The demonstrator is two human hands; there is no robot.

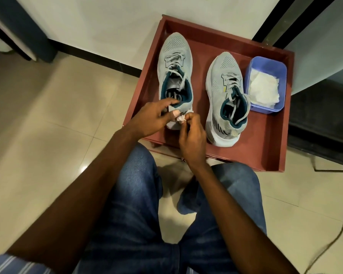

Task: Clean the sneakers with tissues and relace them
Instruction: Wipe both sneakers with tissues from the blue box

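Two pale grey sneakers with teal linings stand side by side in a reddish-brown tray, toes pointing away from me. The left sneaker has loose laces; the right sneaker is partly laced. My left hand sits at the heel of the left sneaker with its fingers on the collar. My right hand pinches a small crumpled tissue against that heel. The heel itself is hidden by both hands.
A blue plastic tub holding white tissues stands in the tray's right side. The tray sits on a beige tiled floor near a white wall. A cable runs at lower right. My jeans-clad knees are below.
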